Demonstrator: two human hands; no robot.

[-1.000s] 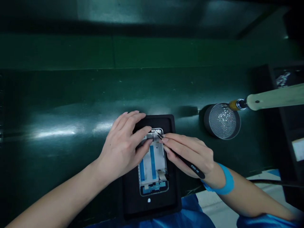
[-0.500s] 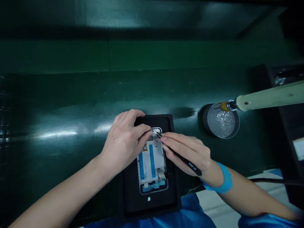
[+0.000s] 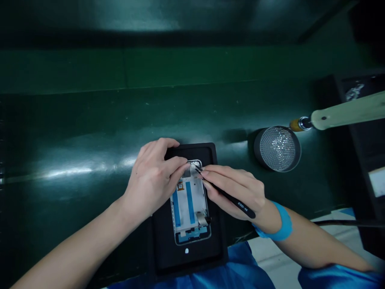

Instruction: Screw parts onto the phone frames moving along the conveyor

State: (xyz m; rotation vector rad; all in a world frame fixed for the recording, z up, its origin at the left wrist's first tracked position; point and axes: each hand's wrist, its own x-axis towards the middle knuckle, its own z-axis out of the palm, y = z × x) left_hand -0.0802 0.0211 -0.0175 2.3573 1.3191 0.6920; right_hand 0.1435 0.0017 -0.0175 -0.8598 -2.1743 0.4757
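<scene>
An opened phone frame (image 3: pixel 183 204) with blue strips, a copper-coloured piece and a loose flex cable lies in a black tray (image 3: pixel 168 253). My left hand (image 3: pixel 153 176) is closed at its top left edge, thumb and forefinger nearly together on the frame; whether a small part sits between them is hidden. My right hand (image 3: pixel 237 188) grips black tweezers (image 3: pixel 230 196) marked "ESD". Their tips reach a whitish part (image 3: pixel 196 163) in the frame's top right corner. A blue band circles the right wrist.
A round mesh-topped cup (image 3: pixel 278 147) stands on the green bench right of the tray. Over its far side reaches a tool with a pale green handle (image 3: pixel 345 112). Dark bins (image 3: pixel 339 104) line the right edge. A small white piece (image 3: pixel 187 251) lies in the tray.
The whole view has shifted slightly, with the tray and hands a little further left. The tweezers remain at the frame's top corner, and both hands keep their grip.
</scene>
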